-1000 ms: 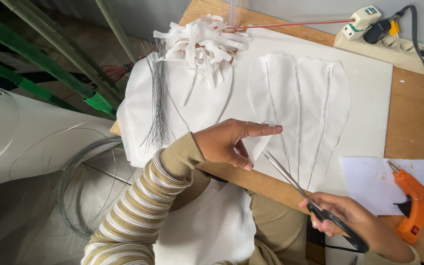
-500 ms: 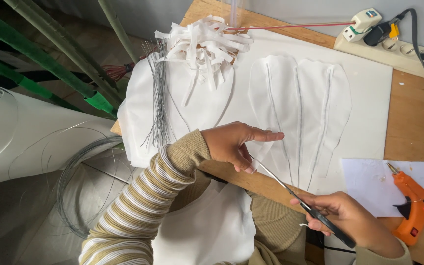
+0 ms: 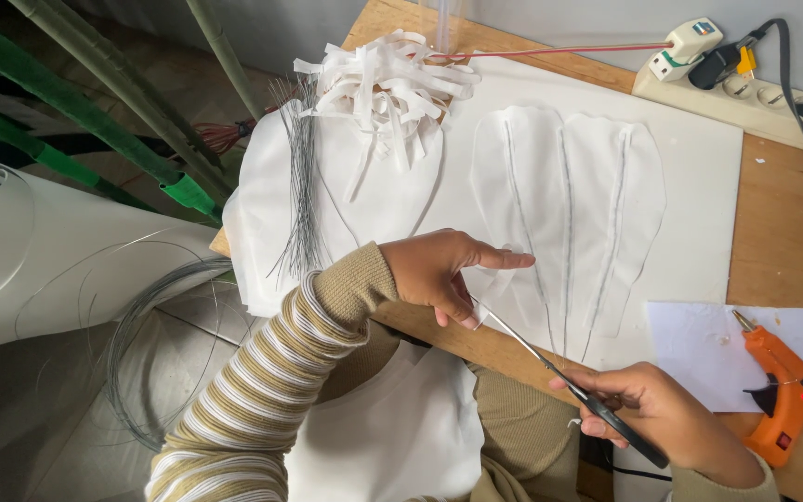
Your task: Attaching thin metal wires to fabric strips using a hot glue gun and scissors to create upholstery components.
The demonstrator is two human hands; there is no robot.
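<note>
Two hands busy, L hand [image 3: 443,271] fingers pinching white sheet [image 3: 374,200], R hand [image 3: 666,418] fingers gripping scissors [image 3: 564,381].

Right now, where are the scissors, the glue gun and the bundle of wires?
scissors [image 3: 532,353], head view, on the blades.
glue gun [image 3: 787,390], head view, on the orange body.
bundle of wires [image 3: 304,186], head view, mid-length.

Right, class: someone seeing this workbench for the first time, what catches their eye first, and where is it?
First, at the near edge, the right hand works scissors into white fabric pinched by the left hand. Beyond them lie white petal-shaped pieces mid-table, with a heap of white strips at the far edge. The orange glue gun at the right stands out for colour.
</note>
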